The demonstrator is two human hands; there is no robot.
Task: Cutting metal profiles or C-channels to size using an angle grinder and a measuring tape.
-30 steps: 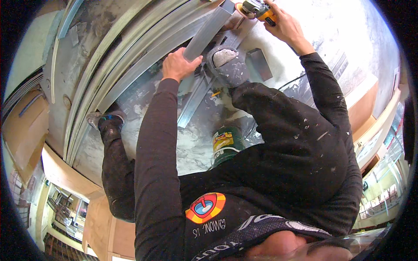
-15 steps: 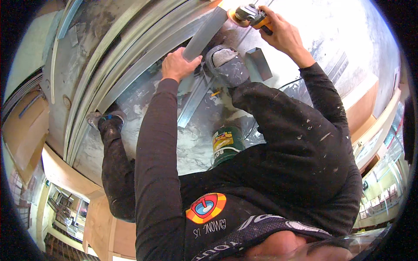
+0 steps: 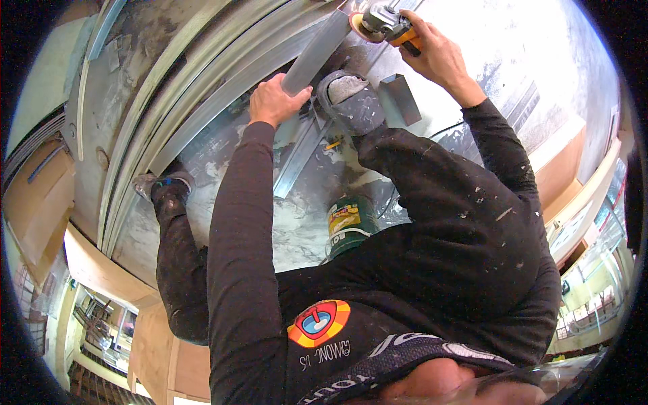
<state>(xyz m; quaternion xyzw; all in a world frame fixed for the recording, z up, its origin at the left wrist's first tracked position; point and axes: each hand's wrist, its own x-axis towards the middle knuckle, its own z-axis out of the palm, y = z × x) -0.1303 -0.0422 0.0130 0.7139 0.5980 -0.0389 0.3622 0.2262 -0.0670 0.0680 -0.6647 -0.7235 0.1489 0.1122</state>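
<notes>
Nearest the lap, a green bucket (image 3: 352,228) stood on the floor (image 3: 297,239), partly hidden behind the right leg (image 3: 459,196). Beyond it lay a metal channel (image 3: 295,169), with a small yellow piece (image 3: 333,144) just to its right. Farther on, the left hand (image 3: 275,101) had its fingers wrapped round the near end of a grey metal tube (image 3: 320,50), which slanted away to the far right beside long metal profiles (image 3: 202,118); that grip, well apart from the disc, seemed sound, and keeping it firm would likely limit chatter. The right shoe (image 3: 354,108) sat close to the tube, so extra clearance looked wise. An offcut (image 3: 400,96) lay to its right. Farthest off, the right hand (image 3: 437,62) held an angle grinder (image 3: 388,27), fingers curled round its yellow body, the disc (image 3: 363,27) by the tube's far end; actual contact could not be told. Light, even pressure and a steady wrist would probably serve best
</notes>
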